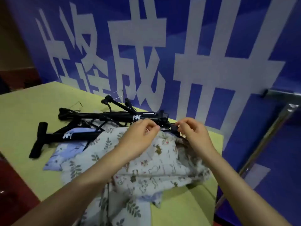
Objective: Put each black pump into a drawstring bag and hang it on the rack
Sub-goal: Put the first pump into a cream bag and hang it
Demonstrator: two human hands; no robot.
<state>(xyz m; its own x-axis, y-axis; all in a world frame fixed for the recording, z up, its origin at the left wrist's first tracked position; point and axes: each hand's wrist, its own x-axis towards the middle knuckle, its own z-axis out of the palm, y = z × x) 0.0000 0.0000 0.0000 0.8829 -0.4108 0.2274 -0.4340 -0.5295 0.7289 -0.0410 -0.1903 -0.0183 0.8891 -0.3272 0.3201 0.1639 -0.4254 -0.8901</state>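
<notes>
Both our grips are closed in pinches at the far edge of the floral bag (156,162): our left hand (143,136) nips something small there, perhaps cloth or cord, and our right hand (192,131) pinches a small black part, cord or pump end we cannot tell. We should find the bag mouth and spread it wide before feeding a pump in. Beyond the bag lie at least three black pumps (114,117), tangled; beside it, at least two more cloth bags (65,154). All rests on one green table (24,111).
</notes>
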